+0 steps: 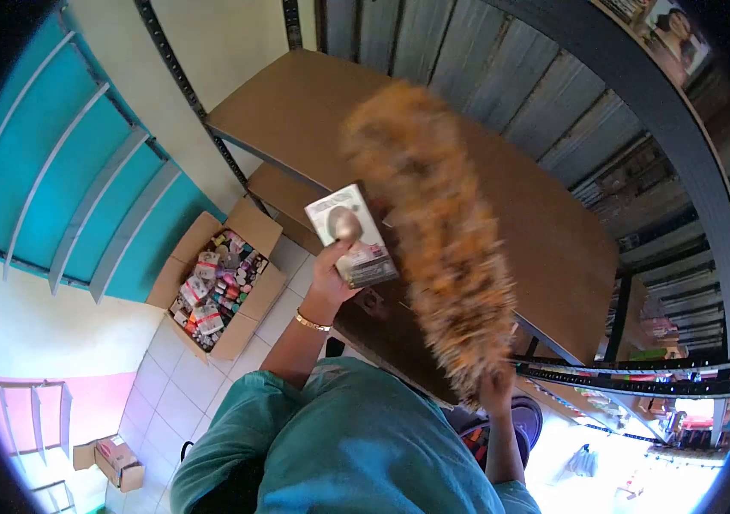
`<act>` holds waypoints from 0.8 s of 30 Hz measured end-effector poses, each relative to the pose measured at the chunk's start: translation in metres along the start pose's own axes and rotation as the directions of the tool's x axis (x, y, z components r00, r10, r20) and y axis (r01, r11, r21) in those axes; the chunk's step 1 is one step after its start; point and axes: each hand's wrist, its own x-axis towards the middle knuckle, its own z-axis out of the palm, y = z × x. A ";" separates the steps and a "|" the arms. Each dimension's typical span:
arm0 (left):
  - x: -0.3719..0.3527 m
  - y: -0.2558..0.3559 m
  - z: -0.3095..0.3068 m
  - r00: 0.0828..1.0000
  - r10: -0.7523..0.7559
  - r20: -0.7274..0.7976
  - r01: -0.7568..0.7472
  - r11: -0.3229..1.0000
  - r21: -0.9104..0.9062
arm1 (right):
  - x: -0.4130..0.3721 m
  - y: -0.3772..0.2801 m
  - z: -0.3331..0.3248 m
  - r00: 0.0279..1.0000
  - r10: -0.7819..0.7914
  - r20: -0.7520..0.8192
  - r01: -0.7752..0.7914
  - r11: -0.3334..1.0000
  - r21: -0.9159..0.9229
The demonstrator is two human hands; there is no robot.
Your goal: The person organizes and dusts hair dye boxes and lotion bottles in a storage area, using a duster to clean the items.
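My left hand (329, 272), with a gold bracelet at its wrist, is closed on the lower part of a small white and grey product box (350, 230). A rounded picture and fine print cover the face of that box. On the right, my right hand (495, 390) is wrapped round the near end of a large brown and orange feather duster (433, 214). The duster is blurred by motion and stretches up and left across a brown shelf board (288, 107). Its handle is hidden by the feathers and my fingers.
Black slotted metal posts (183, 73) carry the shelf, with lower boards under it. An open carton (249, 321) full of small packaged goods stands on the tiled floor (168, 403) at left. Farther off lies a smaller carton (116, 463). Wall brackets (82, 197) project from the turquoise wall.
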 end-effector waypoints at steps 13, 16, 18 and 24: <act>0.024 -0.030 -0.010 0.986 0.076 0.149 -0.051 0.985 -0.162 | 0.003 -0.055 0.011 0.976 -0.037 -0.214 -0.029 0.954 -0.298; 0.027 -0.038 0.014 0.965 -0.122 0.231 0.136 0.990 -0.045 | -0.016 -0.075 0.014 0.939 -0.176 -0.295 0.097 0.959 -0.264; 0.042 -0.043 -0.004 0.936 -0.217 0.276 0.258 0.958 -0.122 | -0.030 -0.084 0.016 0.945 -0.112 -0.308 0.020 0.958 -0.288; 0.044 -0.063 0.072 0.926 -0.377 -0.013 0.377 0.923 0.072 | -0.047 -0.065 0.029 0.866 0.091 -0.491 -0.184 0.972 -0.144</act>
